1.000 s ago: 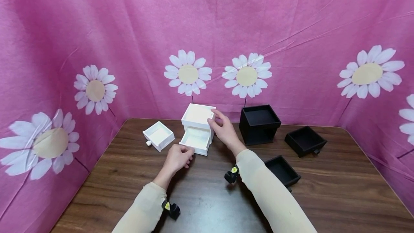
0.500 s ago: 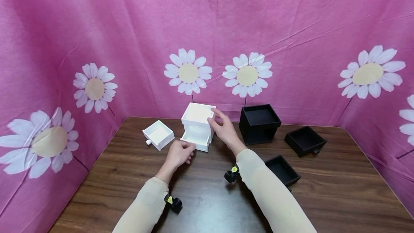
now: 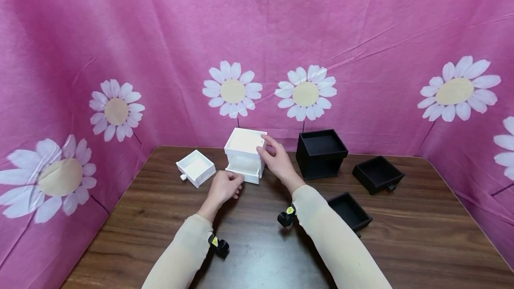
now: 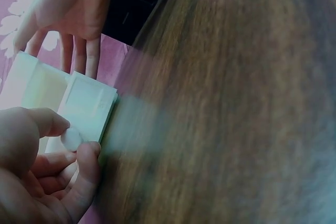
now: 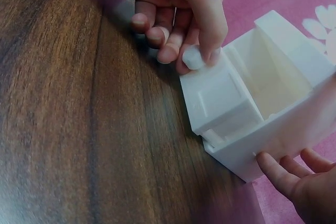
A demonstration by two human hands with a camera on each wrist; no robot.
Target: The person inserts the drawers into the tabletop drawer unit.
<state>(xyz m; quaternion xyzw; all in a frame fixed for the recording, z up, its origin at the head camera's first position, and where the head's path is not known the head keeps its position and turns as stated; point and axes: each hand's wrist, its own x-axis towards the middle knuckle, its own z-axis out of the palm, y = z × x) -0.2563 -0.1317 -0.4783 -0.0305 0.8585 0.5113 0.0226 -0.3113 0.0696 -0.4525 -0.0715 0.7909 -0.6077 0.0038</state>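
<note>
A small white cabinet [image 3: 245, 141] with a shallow tray top stands near the back of the table. Its lower white drawer [image 3: 252, 178] sticks out a little at the front; the space above it is bare of a drawer. My left hand [image 3: 225, 185] pinches the drawer's round white knob [image 4: 71, 140] between thumb and fingers, as the left wrist view shows. My right hand [image 3: 278, 162] rests against the cabinet's right side with fingers mostly straight, their tips touching the side panel [image 5: 247, 158] in the right wrist view.
Another white drawer [image 3: 196, 168] lies on the wooden table [image 3: 132, 235] to the left. Right of the cabinet stands a black cabinet [image 3: 322, 153] without drawers in its front. Two black drawers, one farther back [image 3: 378, 175] and one nearer [image 3: 350, 212], lie beyond my right forearm.
My left hand has moved forward, and the lower white drawer has slid deeper into the white cabinet. The right hand has stayed at the cabinet's side.
</note>
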